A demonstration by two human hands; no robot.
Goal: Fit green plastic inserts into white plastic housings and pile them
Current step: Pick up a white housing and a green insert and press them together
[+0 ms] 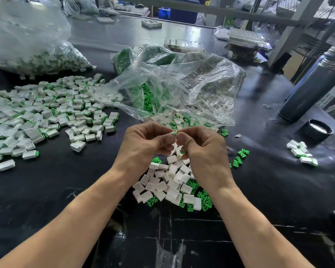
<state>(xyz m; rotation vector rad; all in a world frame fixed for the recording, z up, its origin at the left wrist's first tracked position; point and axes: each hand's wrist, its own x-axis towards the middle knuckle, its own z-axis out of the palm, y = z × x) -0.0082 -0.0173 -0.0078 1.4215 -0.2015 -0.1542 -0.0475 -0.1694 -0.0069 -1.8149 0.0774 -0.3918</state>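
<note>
My left hand (146, 141) and my right hand (201, 149) meet above the middle of the black table. Between the thumbs and fingertips of both sits one white housing (172, 134) with a sliver of green at its right end. Whether a separate insert is in my right hand is hidden by the fingers. Directly below lies a heap of loose white housings (167, 183) mixed with green inserts (204, 200). A wide pile of assembled white-and-green pieces (46, 115) spreads over the left of the table.
A clear bag of green inserts (147, 97) and white housings lies open just behind my hands. Another bag of parts (27, 47) sits far left. A dark cylinder (313, 88), a black lid (317, 130) and a small cluster of pieces (302, 152) stand at the right.
</note>
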